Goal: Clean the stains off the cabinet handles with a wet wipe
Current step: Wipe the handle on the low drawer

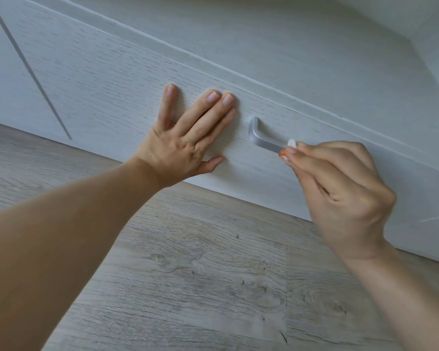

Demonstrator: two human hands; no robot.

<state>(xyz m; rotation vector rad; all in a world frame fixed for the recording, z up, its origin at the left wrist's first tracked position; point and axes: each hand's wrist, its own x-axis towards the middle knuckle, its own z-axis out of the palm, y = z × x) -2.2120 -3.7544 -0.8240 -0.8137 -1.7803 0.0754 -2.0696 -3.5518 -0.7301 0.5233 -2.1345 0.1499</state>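
This looks like a room in a home, seen from low down near the floor point(193, 274). The floor is laid with grey wood-look planks showing knots and grain. Along its far edge stands a run of white cabinet fronts point(112, 79) with a faint wood-grain texture, split by narrow vertical and horizontal gaps like built-in furniture. One front carries a brushed silver bar handle point(260, 138), a common household fitting.

Both arms reaching forward.
Left hand point(185, 138) lying flat, fingers straight; right hand point(340, 196) curling, fingertips apparently pinching.
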